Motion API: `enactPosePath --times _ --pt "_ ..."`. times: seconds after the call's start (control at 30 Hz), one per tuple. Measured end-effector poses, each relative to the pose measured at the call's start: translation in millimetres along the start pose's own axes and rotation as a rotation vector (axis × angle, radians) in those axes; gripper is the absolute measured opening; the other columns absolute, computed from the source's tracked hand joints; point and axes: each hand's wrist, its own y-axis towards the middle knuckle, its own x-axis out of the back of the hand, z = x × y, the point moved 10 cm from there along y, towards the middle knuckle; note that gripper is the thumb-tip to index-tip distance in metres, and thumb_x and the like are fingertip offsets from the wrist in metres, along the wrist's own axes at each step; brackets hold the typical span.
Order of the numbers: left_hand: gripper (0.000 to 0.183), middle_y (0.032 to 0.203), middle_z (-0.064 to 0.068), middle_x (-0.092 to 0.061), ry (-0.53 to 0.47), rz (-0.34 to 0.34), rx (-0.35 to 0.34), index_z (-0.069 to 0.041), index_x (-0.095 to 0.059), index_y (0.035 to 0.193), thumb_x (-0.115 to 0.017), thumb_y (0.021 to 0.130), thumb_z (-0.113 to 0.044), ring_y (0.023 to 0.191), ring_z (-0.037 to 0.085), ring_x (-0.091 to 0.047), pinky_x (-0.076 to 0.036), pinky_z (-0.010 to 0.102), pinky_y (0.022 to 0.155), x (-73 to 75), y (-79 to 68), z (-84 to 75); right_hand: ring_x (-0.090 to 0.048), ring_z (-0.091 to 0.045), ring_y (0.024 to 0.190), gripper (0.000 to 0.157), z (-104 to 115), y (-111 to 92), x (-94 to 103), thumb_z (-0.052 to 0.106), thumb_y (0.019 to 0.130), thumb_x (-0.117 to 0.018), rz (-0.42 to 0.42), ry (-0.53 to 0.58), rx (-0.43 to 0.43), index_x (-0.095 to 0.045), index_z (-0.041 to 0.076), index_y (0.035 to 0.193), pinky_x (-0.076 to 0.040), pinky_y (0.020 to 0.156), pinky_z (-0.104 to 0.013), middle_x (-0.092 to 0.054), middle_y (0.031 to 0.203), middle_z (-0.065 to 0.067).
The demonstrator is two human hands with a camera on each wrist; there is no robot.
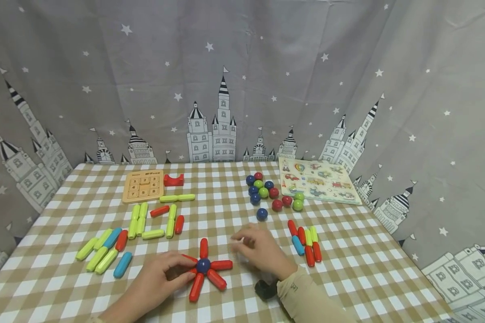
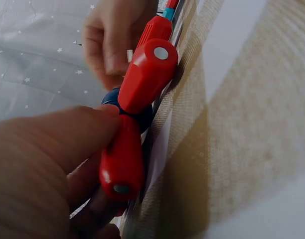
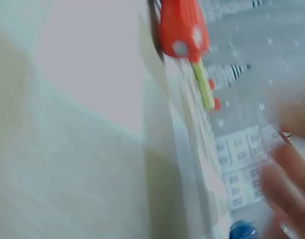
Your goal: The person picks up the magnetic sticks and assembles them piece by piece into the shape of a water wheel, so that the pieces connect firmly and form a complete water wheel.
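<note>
We see the left hand (image 1: pixel 157 273) pinching a star (image 1: pixel 217 280), front centre on the checked cloth (image 1: pixel 222 202): one blue ball (image 1: pixel 203 265), five or perhaps six red rods (image 1: pixel 222 265), partly covered. The right hand (image 1: pixel 262 251), loosely curled beside it, holds nothing. Thirteen loose balls (image 1: pixel 263 193) lie beyond.

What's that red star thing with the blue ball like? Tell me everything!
The star lies roughly flat on the checked cloth. A shiny dark-blue ball sits in its middle, with at least five ridged red sticks, plastic-looking, pointing outward. Some ends show round, pale discs. The left hand pinches its left side.
</note>
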Motion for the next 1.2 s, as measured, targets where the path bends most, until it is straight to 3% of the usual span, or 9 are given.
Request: enactPosePath --times 0.1,0.2,0.3,0.43,0.53,0.73,0.93,1.07,1.2 --pt "0.021 0.105 -0.019 -0.069 -0.003 0.005 0.021 -0.038 -0.074 0.105 -0.083 0.087 -0.031 0.090 0.001 -0.060 -0.053 0.021 0.079 -0.7 0.2 2.0 -0.057 -0.010 0.075 0.031 -26.0 4.0 40.1 0.012 0.093 -0.075 -0.350 0.010 -0.119 -0.073 0.009 0.124 -0.050 0.065 -0.022 -0.066 0.113 -0.003" --pt "0.025 0.106 -0.016 -0.070 -0.039 0.014 0.052 -0.033 -0.074 0.111 -0.083 0.088 -0.032 0.088 0.001 -0.061 -0.054 0.021 0.077 -2.1 -0.2 5.4 -0.056 -0.012 0.072 0.044 -51.1 6.5 55.1 0.011 0.091 -0.075 -0.472 -0.004 -0.232 -0.066 0.006 0.134 -0.048 0.065 -0.022 -0.062 0.130 -0.011" --pt "0.033 0.105 -0.012 -0.069 -0.052 0.032 0.061 -0.029 -0.073 0.119 -0.081 0.088 -0.038 0.085 0.000 -0.061 -0.054 0.020 0.073 -4.3 -0.4 7.8 -0.057 -0.011 0.076 0.046 -70.0 10.4 49.8 0.015 0.092 -0.075 -0.407 -0.016 -0.316 -0.065 0.007 0.137 -0.048 0.068 -0.023 -0.061 0.138 -0.012" --pt "0.038 0.100 -0.010 -0.066 -0.028 0.070 0.042 -0.028 -0.073 0.124 -0.077 0.089 -0.045 0.079 0.001 -0.057 -0.051 0.020 0.067 -8.6 0.9 8.4 -0.059 -0.013 0.080 0.037 -78.9 10.9 42.7 0.018 0.093 -0.075 -0.339 -0.005 -0.347 -0.071 0.013 0.129 -0.049 0.069 -0.027 -0.068 0.125 -0.007" --pt "0.037 0.099 -0.010 -0.064 -0.013 0.083 0.037 -0.030 -0.074 0.123 -0.077 0.089 -0.046 0.076 0.003 -0.054 -0.050 0.020 0.064 -10.1 2.3 9.0 -0.059 -0.013 0.078 0.030 -76.8 12.4 34.2 0.017 0.092 -0.077 -0.265 0.038 -0.303 -0.073 0.017 0.121 -0.049 0.067 -0.027 -0.068 0.112 -0.002" --pt "0.039 0.092 -0.013 -0.060 0.059 0.058 0.052 -0.031 -0.074 0.123 -0.077 0.088 -0.049 0.073 0.002 -0.051 -0.046 0.020 0.062 -10.4 3.3 7.9 -0.059 -0.015 0.078 0.024 -54.3 14.3 10.8 0.021 0.091 -0.079 -0.004 0.105 -0.144 -0.074 0.021 0.114 -0.049 0.066 -0.026 -0.067 0.092 0.005" --pt "0.037 0.082 -0.014 -0.050 0.155 -0.045 0.036 -0.040 -0.074 0.122 -0.079 0.087 -0.051 0.067 0.001 -0.046 -0.040 0.019 0.058 -9.0 4.2 -1.0 -0.059 -0.012 0.074 0.020 -46.5 7.2 3.2 0.021 0.089 -0.080 0.173 0.161 -0.142 -0.073 0.025 0.107 -0.049 0.064 -0.025 -0.067 0.086 0.006" --pt "0.033 0.078 -0.017 -0.046 0.202 -0.072 -0.033 -0.040 -0.076 0.118 -0.078 0.087 -0.051 0.064 -0.002 -0.043 -0.038 0.018 0.055 -11.1 5.5 -11.4 -0.060 -0.009 0.070 0.019 -35.4 -1.7 -9.1 0.017 0.087 -0.082 0.352 0.258 -0.111 -0.073 0.024 0.103 -0.050 0.062 -0.023 -0.069 0.085 0.003" --pt "0.026 0.079 -0.023 -0.051 0.219 -0.091 -0.033 -0.038 -0.078 0.112 -0.081 0.087 -0.044 0.065 -0.003 -0.043 -0.038 0.019 0.056 -7.9 6.5 -14.7 -0.060 -0.008 0.070 0.020 -25.1 -6.8 -18.3 0.019 0.088 -0.082 0.430 0.304 -0.093 -0.074 0.025 0.105 -0.051 0.062 -0.022 -0.071 0.087 0.002"
